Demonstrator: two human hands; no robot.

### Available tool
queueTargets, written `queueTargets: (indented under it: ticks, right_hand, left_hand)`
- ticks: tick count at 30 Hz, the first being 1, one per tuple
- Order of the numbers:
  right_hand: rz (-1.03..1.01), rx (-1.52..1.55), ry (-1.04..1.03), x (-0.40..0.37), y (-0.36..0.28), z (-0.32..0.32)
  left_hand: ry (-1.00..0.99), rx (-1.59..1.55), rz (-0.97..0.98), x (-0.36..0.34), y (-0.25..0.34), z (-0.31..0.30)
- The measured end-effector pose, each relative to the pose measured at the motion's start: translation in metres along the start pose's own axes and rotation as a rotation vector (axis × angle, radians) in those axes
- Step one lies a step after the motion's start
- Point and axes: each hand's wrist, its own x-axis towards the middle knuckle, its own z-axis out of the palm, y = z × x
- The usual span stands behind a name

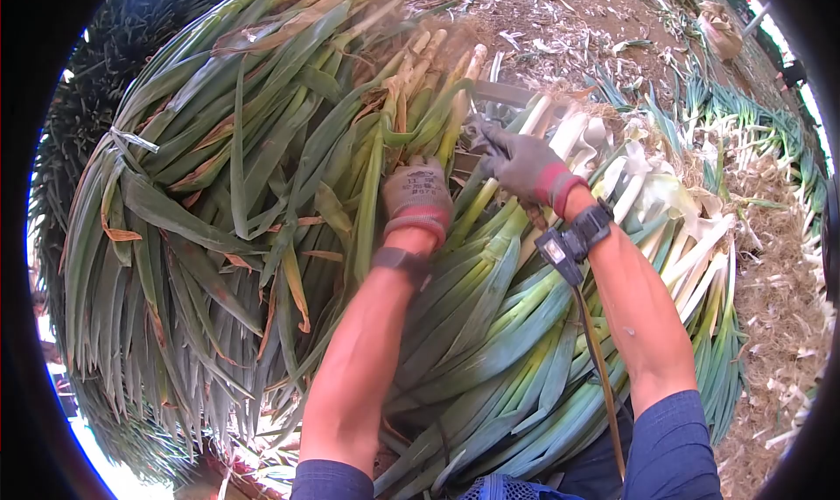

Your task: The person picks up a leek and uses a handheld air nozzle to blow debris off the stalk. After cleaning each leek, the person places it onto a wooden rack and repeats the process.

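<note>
My left hand, in a grey glove with a red cuff, is closed among the stalks of long green onions; its fingertips are hidden. To its right, my right hand, gloved alike, closes round a hose-fed tool that looks like an air gun, mostly hidden by the fingers. Its dark fitting sits below the wrist, and a brown hose runs down towards my body. Pale-stemmed green onions lie below and right of that hand, with loose whitish skins beside them.
A big heap of unpeeled green onions fills the left, partly tied with a band. Peeled skins litter the soil ahead. More onions lie at the far right, beside a strip of root scraps.
</note>
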Motion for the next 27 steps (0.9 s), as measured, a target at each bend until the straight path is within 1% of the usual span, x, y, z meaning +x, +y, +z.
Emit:
queueTargets:
  ticks: [2,3,4,6,7,8,9,11,12,14,17,18,21,22,24,25,26,27]
  right_hand:
    - [-0.079,-0.053,0.087,0.029,0.017,0.011]
    - [-0.121,-0.079,0.129,0.037,0.013,0.011]
    - [-0.040,-0.080,0.057,0.043,0.012,0.006]
    - [-0.018,-0.065,0.060,0.056,0.009,0.003]
    - [-0.006,-0.059,0.062,0.060,0.010,0.002]
    - [-0.056,-0.075,0.132,0.057,0.013,0.006]
    - [-0.030,-0.023,0.099,0.047,0.012,0.007]
    - [0.020,0.076,0.032,0.017,0.006,0.011]
    - [0.000,0.058,0.031,-0.001,0.006,0.017]
    - [-0.041,0.030,0.031,-0.029,0.007,0.026]
    - [-0.003,0.077,0.002,-0.026,0.004,0.020]
    - [-0.007,0.098,0.011,-0.016,0.006,0.018]
    - [0.046,0.004,0.069,0.020,0.008,0.009]
    - [0.037,0.038,0.083,0.035,0.012,0.010]
    - [-0.004,-0.043,0.089,0.059,0.020,0.005]
    - [-0.024,-0.083,0.093,0.066,0.023,0.004]
    - [-0.093,-0.048,0.124,0.070,0.026,0.006]
    - [-0.072,-0.054,0.128,0.070,0.025,0.006]
  left_hand:
    - [-0.001,0.027,-0.030,0.009,0.000,0.012]
    - [-0.003,0.041,-0.047,0.012,0.000,0.012]
    - [-0.026,0.032,-0.060,0.016,0.000,0.012]
    - [-0.075,0.013,-0.081,0.022,0.001,0.012]
    - [-0.069,0.023,-0.062,0.024,0.001,0.013]
    - [-0.063,0.033,-0.042,0.026,0.000,0.012]
    - [-0.054,0.041,-0.022,0.029,0.000,0.012]
    - [-0.107,0.010,-0.034,0.039,-0.002,0.013]
    - [-0.136,-0.005,-0.038,0.042,-0.002,0.014]
    - [-0.111,0.038,-0.054,0.043,0.001,0.024]
    - [-0.137,-0.036,-0.088,0.031,0.005,0.019]
    - [-0.155,-0.086,-0.105,0.028,0.006,0.015]
    - [-0.166,-0.121,-0.146,0.027,0.000,0.023]
    - [-0.178,-0.132,-0.150,0.025,0.000,0.019]
    - [-0.199,-0.154,-0.157,0.021,0.001,0.012]
    - [-0.206,-0.114,-0.142,0.021,0.003,0.009]
    - [-0.213,-0.074,-0.128,0.021,0.005,0.007]
    - [-0.220,-0.035,-0.115,0.021,0.006,0.007]
